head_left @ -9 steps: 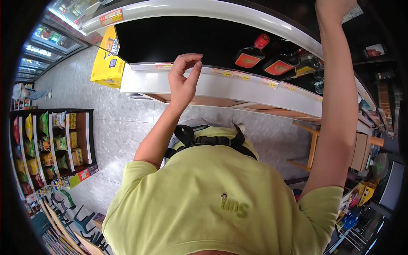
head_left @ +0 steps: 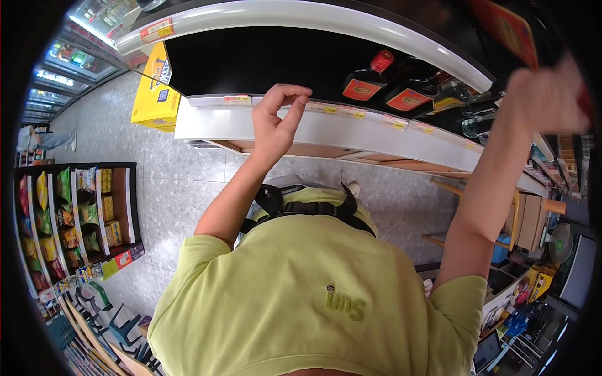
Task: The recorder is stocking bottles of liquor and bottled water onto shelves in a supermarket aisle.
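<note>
My right hand [head_left: 545,100] is raised at the upper right, smeared by motion. It grips a dark bottle [head_left: 506,28] with an orange-red label by its neck end; a bit of red shows past the fingers. My left hand [head_left: 279,119] hovers at the front edge of the shelf [head_left: 207,119], fingers loosely curled and thumb apart, with nothing in it. On the shelf, to the right of my left hand, stand a dark bottle with a red cap [head_left: 367,78], a similar bottle [head_left: 411,94] and a yellow-labelled bottle [head_left: 451,97].
A white curved shelf edge [head_left: 301,12] runs above the bottles. A yellow box [head_left: 153,103] stands at the shelf's left end. At left is a rack of snack bags [head_left: 78,213]. A wooden stool [head_left: 461,216] stands on the right. Another person's legs [head_left: 56,139] show far left.
My right hand has swung right and down from the top edge, and a labelled bottle has come into view with it. My left hand has shifted slightly right.
</note>
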### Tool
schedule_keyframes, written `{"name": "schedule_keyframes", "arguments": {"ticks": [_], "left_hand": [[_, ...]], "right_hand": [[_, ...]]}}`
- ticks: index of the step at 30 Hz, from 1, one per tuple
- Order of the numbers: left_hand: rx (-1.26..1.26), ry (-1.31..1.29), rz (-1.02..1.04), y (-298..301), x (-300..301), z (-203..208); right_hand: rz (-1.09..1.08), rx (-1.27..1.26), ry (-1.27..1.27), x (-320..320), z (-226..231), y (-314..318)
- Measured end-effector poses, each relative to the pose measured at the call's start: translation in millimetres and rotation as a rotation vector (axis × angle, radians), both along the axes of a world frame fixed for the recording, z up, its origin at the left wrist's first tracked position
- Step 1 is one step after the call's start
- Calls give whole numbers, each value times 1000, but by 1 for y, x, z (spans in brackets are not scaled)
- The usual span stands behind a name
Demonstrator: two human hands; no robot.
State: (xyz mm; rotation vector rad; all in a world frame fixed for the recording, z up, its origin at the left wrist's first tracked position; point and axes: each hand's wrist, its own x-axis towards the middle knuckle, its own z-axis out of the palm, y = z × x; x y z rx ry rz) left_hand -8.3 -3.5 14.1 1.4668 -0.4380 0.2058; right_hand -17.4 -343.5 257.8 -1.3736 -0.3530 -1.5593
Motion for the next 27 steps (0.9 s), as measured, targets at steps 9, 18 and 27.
{"name": "schedule_keyframes", "arguments": {"ticks": [9, 18, 27], "left_hand": [[-65, -339, -201, -5, -20, 33], [297, -519, -308, -40, -38, 37], [205, -289, -226, -11, -11, 2]], "right_hand": [[-1, 55, 196, -143, -45, 83], [332, -298, 523, -107, -142, 164], [228, -506, 646, -85, -172, 178]]}}
